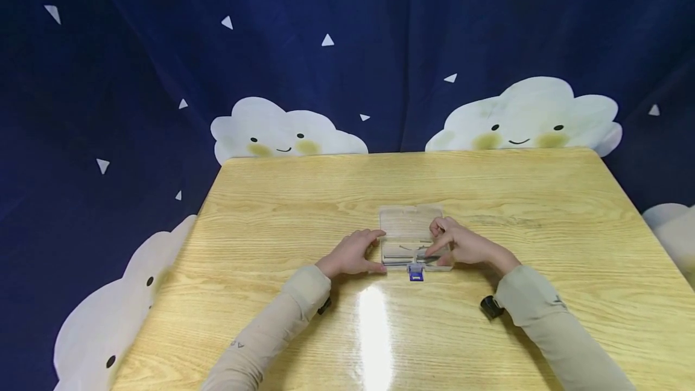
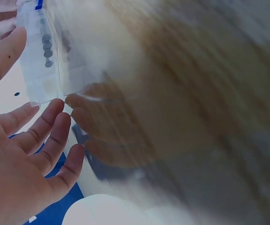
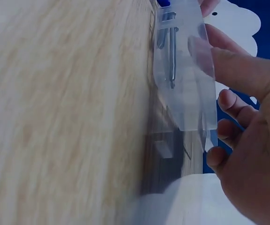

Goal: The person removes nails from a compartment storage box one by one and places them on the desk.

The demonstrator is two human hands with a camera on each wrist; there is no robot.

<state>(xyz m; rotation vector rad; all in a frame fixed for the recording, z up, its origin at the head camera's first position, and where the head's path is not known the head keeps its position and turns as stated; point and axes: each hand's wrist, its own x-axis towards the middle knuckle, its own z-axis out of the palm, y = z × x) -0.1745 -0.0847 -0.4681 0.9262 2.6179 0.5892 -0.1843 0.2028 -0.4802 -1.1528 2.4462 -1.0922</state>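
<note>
A clear plastic box (image 1: pixel 403 254) with its lid (image 1: pixel 409 222) raised lies on the table, a blue latch (image 1: pixel 415 273) at its near side. Metal nails (image 3: pixel 173 56) lie in its compartments; several nail heads (image 2: pixel 47 49) show through the wall in the left wrist view. At the box's left side, my left hand (image 1: pixel 355 252) touches the edge, thumb near the front corner and fingers loosely extended. My right hand (image 1: pixel 461 243) reaches into the right part, index finger pointing down at the nails, thumb apart from it behind the right wall. The remaining right fingers are bent.
The box stands on a light wood-grain table (image 1: pixel 282 198). Behind it hangs a dark blue curtain (image 1: pixel 347 65) with white clouds and triangles. A black wrist device (image 1: pixel 491 306) sits under the right cuff.
</note>
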